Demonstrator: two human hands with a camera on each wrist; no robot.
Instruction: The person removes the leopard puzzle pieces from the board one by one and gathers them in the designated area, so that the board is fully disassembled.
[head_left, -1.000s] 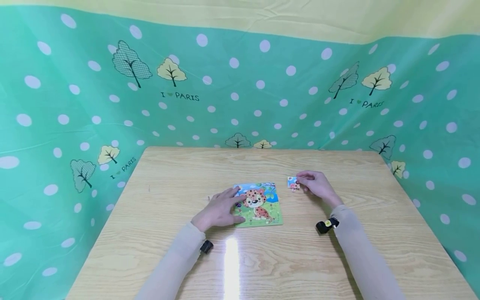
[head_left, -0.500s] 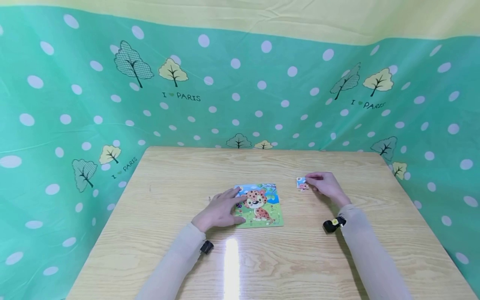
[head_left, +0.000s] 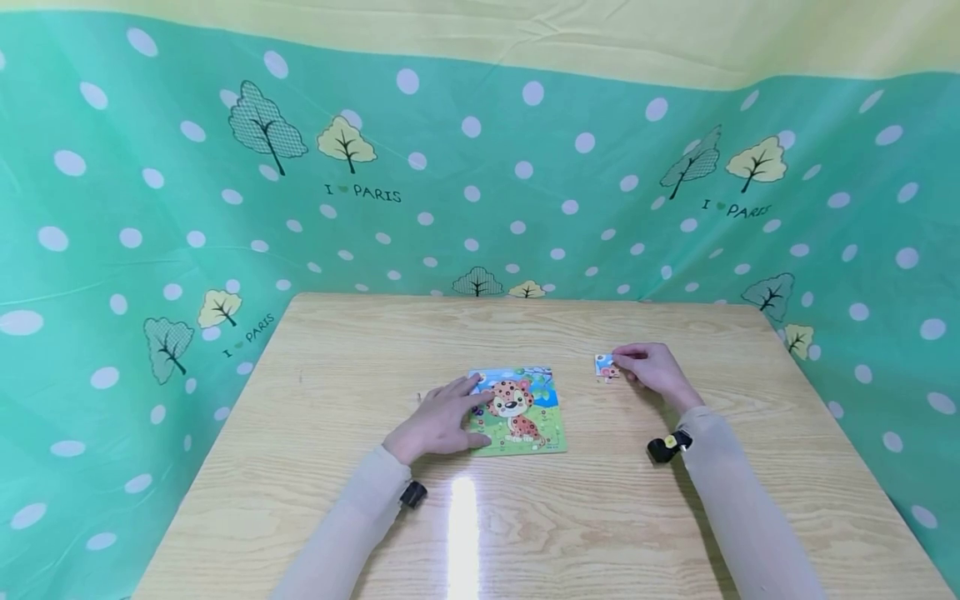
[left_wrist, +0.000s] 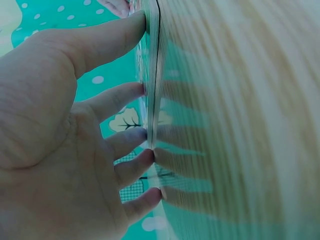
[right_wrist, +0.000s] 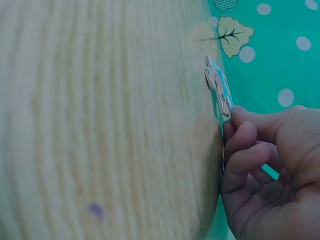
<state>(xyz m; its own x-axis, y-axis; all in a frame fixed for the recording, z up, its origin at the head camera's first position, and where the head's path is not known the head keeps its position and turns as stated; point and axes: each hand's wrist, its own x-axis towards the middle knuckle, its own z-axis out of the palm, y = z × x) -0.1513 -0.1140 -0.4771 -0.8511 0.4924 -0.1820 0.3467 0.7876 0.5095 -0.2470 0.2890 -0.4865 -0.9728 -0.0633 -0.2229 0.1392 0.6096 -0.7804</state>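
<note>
A square jigsaw puzzle (head_left: 531, 421) with a spotted leopard cub on green grass lies flat on the table. My left hand (head_left: 437, 421) rests on its left side, fingers spread and thumb touching near the lower left corner. In the left wrist view, the thumb and index finger of the left hand (left_wrist: 65, 120) touch the puzzle's edge area, while other fingertips meet the tabletop. To the right of the puzzle, my right hand (head_left: 654, 371) pinches a small blue and pink puzzle piece (head_left: 604, 365). The right wrist view has this puzzle piece (right_wrist: 220, 90) tilted, close to the tabletop.
The wooden table (head_left: 360, 333) reaches back to a green dotted curtain (head_left: 480, 217) with printed trees. A bright light reflection lies on the table in front of the puzzle. Black wrist cameras (head_left: 663, 448) are worn on both arms.
My right hand has moved a little to the right with the puzzle piece, away from the puzzle, mostly in the first half second. The left hand stays in place on the puzzle.
</note>
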